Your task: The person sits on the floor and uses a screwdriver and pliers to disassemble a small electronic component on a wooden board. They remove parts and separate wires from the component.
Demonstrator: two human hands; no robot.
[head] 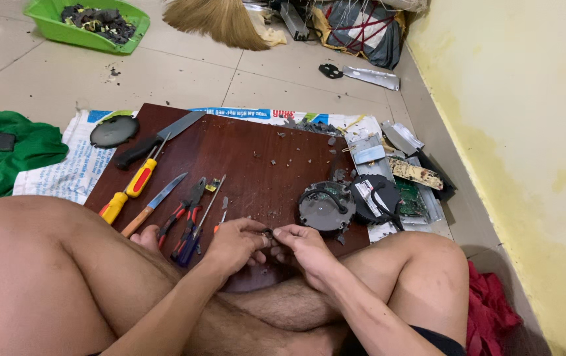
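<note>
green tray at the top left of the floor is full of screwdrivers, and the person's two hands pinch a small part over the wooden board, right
Not quite. In the head view the green tray holds dark scrap pieces, not screwdrivers; the screwdrivers lie on the wooden board. The left hand and right hand do pinch a small part there.

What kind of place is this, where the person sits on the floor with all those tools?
Probably a home floor used as a makeshift repair or scrap-stripping spot. A wooden board on the tiles holds screwdrivers and round fan parts; both hands pinch a small piece.
</note>
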